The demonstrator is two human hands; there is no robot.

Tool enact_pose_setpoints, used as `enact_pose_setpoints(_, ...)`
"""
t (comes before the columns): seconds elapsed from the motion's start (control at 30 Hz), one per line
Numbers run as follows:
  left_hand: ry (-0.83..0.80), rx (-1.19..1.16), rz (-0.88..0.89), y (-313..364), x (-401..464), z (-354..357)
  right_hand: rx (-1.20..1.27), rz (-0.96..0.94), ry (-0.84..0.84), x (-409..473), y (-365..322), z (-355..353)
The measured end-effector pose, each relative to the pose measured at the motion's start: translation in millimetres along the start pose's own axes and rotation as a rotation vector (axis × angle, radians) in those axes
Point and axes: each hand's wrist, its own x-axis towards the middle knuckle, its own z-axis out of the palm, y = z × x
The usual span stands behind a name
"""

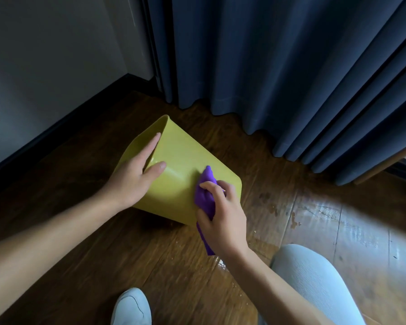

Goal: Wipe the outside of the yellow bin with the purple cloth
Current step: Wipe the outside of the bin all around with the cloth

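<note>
We are tipping the yellow plastic bin (181,170) on the wooden floor (150,254), mouth pointing away-left; our left hand (136,174) is pinching its rim (fingers inside), our right hand (223,214) is clutching the bunched purple cloth (205,195) against the near wall.

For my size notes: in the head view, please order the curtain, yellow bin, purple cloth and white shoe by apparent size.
1. curtain
2. yellow bin
3. purple cloth and white shoe: look alike; the shoe is nearer and cut off.

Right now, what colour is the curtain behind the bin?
Dark blue curtain, plain and unpatterned, best seen in the head view.
</note>
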Motion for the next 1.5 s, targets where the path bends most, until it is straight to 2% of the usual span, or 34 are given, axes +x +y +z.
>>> enact_pose_setpoints(0.07, 0.005, 0.097, 0.036, -0.3, -2.9, 2.3, 0.055, -0.134, -0.017, -4.3, -15.7, -1.4)
enact_pose_setpoints(0.17, 0.076, 0.149, 0.048, 6.6, -3.6, 10.5, -0.010, -0.293, -0.068, -12.3, -30.7, 12.7)
enact_pose_setpoints(0.37, 0.208, 0.098, -0.064, 7.4, 2.9, 7.8, -0.116, -0.274, -0.062, -5.6, -11.3, 25.8)
enact_pose_setpoints(0.6, 0.278, -0.031, -0.196, 3.3, 18.5, -3.6, -0.252, -0.373, -0.137, 5.6, 9.6, 22.5)
enact_pose_setpoints(0.83, 0.324, -0.161, -0.291, -16.9, 39.7, -18.0, -0.352, -0.352, -0.173, 18.3, 34.3, 20.9)
enact_pose_setpoints(1.0, 0.333, -0.236, -0.338, -33.1, 50.8, -26.1, -0.455, -0.178, -0.230, 21.2, 58.6, 20.0)
enact_pose_setpoints(1.1, 0.361, -0.298, -0.379, -42.3, 50.6, -32.9, -0.570, 0.056, -0.368, 25.0, 69.8, 19.0)
enact_pose_setpoints(1.2, 0.388, -0.354, -0.407, -49.9, 46.4, -36.5, -0.570, 0.295, -0.462, 31.7, 82.2, 9.8)
enact_pose_setpoints(1.3, 0.399, -0.388, -0.396, -52.6, 45.1, -36.9, -0.518, 0.363, -0.349, 43.7, 82.0, -1.8)
enact_pose_setpoints(1.5, 0.357, -0.316, -0.340, -46.3, 41.6, -38.6, -0.311, 0.291, -0.117, 66.3, 64.7, -25.7)
